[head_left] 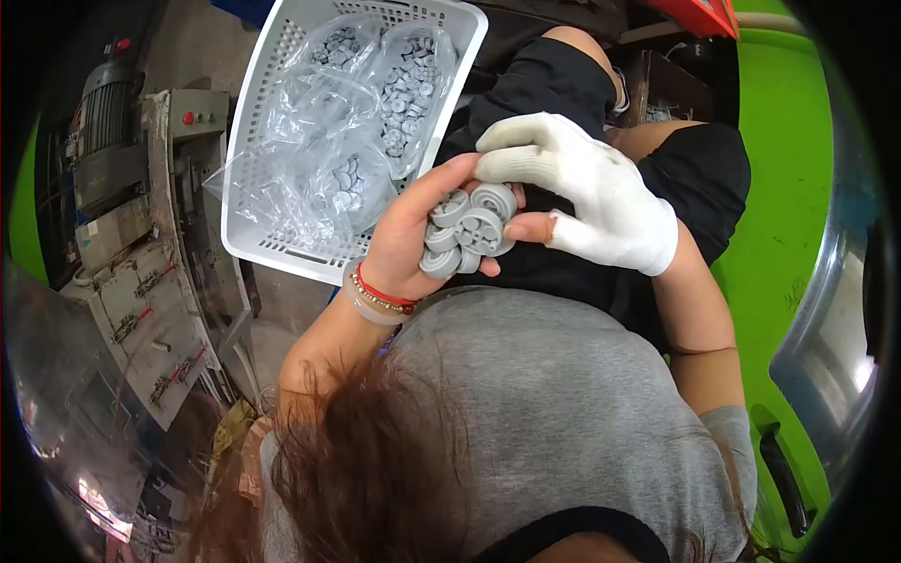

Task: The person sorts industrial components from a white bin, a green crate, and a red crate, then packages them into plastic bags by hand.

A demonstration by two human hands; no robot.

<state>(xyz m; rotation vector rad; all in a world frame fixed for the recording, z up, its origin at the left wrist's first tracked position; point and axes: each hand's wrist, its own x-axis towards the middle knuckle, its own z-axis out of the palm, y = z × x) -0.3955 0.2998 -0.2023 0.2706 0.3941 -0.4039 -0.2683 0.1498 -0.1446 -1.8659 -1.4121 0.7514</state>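
Several small round grey plastic parts (477, 232), with curled rims and ribbed middles, lie heaped in my left hand (404, 225). That hand is bare, palm up, its fingers mostly hidden under the heap. My right hand (601, 192) wears a white knit glove with the thumb tip uncovered. Its thumb and gloved fingers close around a grey plastic part (495, 198) at the upper right of the heap. Just beyond my left hand stands a white perforated basket (240, 211), holding clear plastic bags (314, 117) of similar grey parts.
Left of the basket are a motor (105, 105), a control box with buttons (199, 114) and metal cabinets (141, 319). A bright green surface (784, 122) runs along the right. At the top right is a red-orange bin (704, 14). My lap lies beneath my hands.
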